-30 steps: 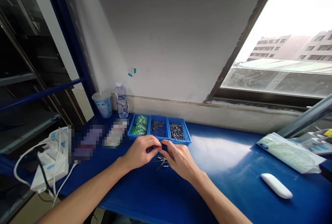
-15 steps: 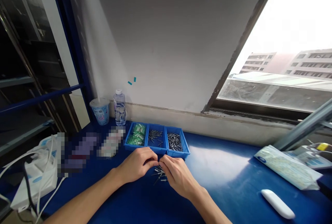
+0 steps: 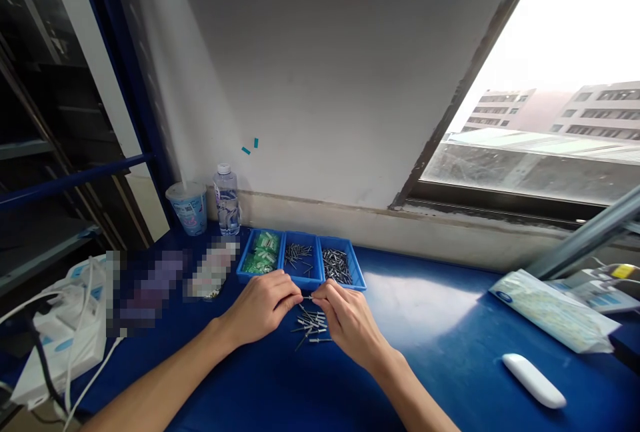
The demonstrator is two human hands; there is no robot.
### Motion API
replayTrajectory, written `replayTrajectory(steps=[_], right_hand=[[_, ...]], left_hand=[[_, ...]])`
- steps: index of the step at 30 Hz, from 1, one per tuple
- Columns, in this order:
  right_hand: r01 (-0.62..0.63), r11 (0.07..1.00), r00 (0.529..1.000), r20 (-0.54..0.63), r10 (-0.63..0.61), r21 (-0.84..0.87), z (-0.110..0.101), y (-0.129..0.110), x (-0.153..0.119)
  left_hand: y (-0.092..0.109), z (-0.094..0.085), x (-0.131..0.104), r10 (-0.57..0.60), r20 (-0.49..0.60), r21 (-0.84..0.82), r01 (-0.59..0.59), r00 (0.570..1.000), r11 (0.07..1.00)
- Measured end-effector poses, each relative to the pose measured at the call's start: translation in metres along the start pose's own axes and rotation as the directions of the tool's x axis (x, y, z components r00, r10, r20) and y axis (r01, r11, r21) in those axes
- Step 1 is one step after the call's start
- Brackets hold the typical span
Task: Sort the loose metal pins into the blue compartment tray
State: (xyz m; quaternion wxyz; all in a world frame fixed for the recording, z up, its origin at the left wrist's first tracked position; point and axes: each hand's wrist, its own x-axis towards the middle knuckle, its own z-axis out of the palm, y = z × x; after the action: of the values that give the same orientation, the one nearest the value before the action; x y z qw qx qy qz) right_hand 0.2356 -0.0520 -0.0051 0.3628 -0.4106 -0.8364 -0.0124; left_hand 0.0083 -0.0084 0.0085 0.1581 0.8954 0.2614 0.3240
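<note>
Between the fingertips of my left hand (image 3: 267, 305) and my right hand (image 3: 345, 315) a small metal blind rivet (image 3: 307, 298) lies level, pinched at both ends. Just below them a loose pile of blind rivets (image 3: 311, 322) rests on the blue table. Behind my hands stands a row of three blue bins. Green-and-white packets fill the left bin (image 3: 260, 259), thin dark metal pins lie in the middle bin (image 3: 299, 257), and many short metal pieces are in the right bin (image 3: 337, 267).
A water bottle (image 3: 227, 202) and a lidded cup (image 3: 189, 209) stand by the wall. White power strips with cables (image 3: 65, 332) lie at left, near blurred items. On the right are a soft plastic pack (image 3: 550, 309) and a white oblong case (image 3: 534, 380) on the blue table (image 3: 425, 352).
My fingertips have drawn slightly apart, so the rivet between them now shows. The view has shifted a little, and more of the pile is visible.
</note>
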Motion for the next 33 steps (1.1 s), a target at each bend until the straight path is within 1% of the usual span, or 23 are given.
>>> replayTrajectory(steps=[2, 4, 6, 8, 10, 12, 14, 16, 20, 21, 23, 24, 25, 26, 27, 29, 30, 31, 33], right_hand=[[-0.018, 1.0, 1.0, 0.008, 0.018, -0.011, 0.0, -0.003, 0.0], [-0.04, 0.999, 0.999, 0.031, 0.04, 0.0, 0.003, -0.008, 0.0], [-0.082, 0.996, 0.996, 0.048, 0.08, 0.036, 0.008, -0.013, -0.001], [-0.152, 0.983, 0.988, 0.053, 0.147, 0.107, 0.013, -0.017, -0.001], [-0.212, 0.958, 0.977, 0.051, 0.206, 0.191, 0.015, -0.018, 0.0], [-0.225, 0.937, 0.974, 0.052, 0.219, 0.268, 0.013, -0.018, 0.002], [-0.199, 0.928, 0.98, 0.04, 0.196, 0.314, 0.01, -0.016, 0.004], [-0.151, 0.937, 0.988, 0.007, 0.157, 0.317, 0.008, -0.012, 0.004], [0.005, 0.979, 0.993, -0.116, 0.019, 0.205, 0.0, -0.002, 0.0], [0.048, 0.988, 0.987, -0.158, -0.024, 0.149, -0.004, 0.001, -0.001], [0.052, 0.998, 0.96, -0.278, -0.039, 0.04, -0.013, 0.007, -0.002], [0.025, 1.0, 0.931, -0.364, -0.024, -0.001, -0.018, 0.011, -0.002], [-0.032, 0.999, 0.898, -0.439, 0.012, -0.038, -0.022, 0.015, -0.002], [-0.101, 0.991, 0.868, -0.494, 0.046, -0.084, -0.025, 0.019, -0.001], [-0.165, 0.977, 0.854, -0.516, 0.074, -0.132, -0.027, 0.023, -0.001], [-0.285, 0.937, 0.856, -0.495, 0.152, -0.204, -0.026, 0.03, 0.0], [-0.318, 0.921, 0.861, -0.475, 0.181, -0.225, -0.025, 0.033, 0.0], [-0.334, 0.913, 0.868, -0.455, 0.2, -0.235, -0.023, 0.034, 0.0], [-0.317, 0.921, 0.884, -0.424, 0.199, -0.228, -0.019, 0.034, 0.0]], left_hand=[[0.002, 0.003, -0.002, 0.015, -0.002, 0.012, -0.015, 1.0, 1.0], [0.004, 0.01, -0.006, 0.066, 0.016, 0.059, -0.067, 0.998, 0.996], [0.005, 0.017, -0.009, 0.123, 0.05, 0.119, -0.128, 0.991, 0.985], [0.007, 0.022, -0.01, 0.132, 0.072, 0.139, -0.141, 0.989, 0.98], [0.009, 0.023, -0.01, 0.11, 0.071, 0.118, -0.118, 0.991, 0.986], [0.01, 0.019, -0.007, 0.068, 0.053, 0.074, -0.072, 0.996, 0.995], [0.011, 0.014, -0.005, 0.015, 0.022, 0.031, -0.016, 1.0, 0.999], [0.011, 0.01, -0.003, -0.017, 0.002, 0.009, 0.017, 1.0, 1.0], [0.007, 0.007, -0.004, -0.003, -0.001, -0.015, 0.003, 1.0, 1.0], [0.005, 0.006, -0.004, -0.011, -0.01, -0.025, 0.011, 1.0, 1.0], [0.002, 0.004, -0.004, -0.041, -0.035, -0.042, 0.039, 0.999, 0.998], [0.001, 0.003, -0.004, -0.046, -0.044, -0.04, 0.045, 0.998, 0.998], [0.0, 0.002, -0.004, -0.046, -0.05, -0.032, 0.044, 0.998, 0.999], [-0.001, 0.002, -0.004, -0.045, -0.047, -0.016, 0.044, 0.998, 0.999], [-0.002, 0.003, -0.003, -0.041, -0.034, 0.005, 0.041, 0.999, 0.999], [-0.002, 0.007, -0.003, -0.04, 0.014, 0.052, 0.039, 0.999, 0.998], [-0.002, 0.01, -0.003, -0.044, 0.043, 0.074, 0.041, 0.998, 0.996], [-0.002, 0.013, -0.004, -0.053, 0.073, 0.095, 0.046, 0.996, 0.994], [-0.003, 0.019, -0.004, -0.082, 0.123, 0.13, 0.065, 0.989, 0.989]])
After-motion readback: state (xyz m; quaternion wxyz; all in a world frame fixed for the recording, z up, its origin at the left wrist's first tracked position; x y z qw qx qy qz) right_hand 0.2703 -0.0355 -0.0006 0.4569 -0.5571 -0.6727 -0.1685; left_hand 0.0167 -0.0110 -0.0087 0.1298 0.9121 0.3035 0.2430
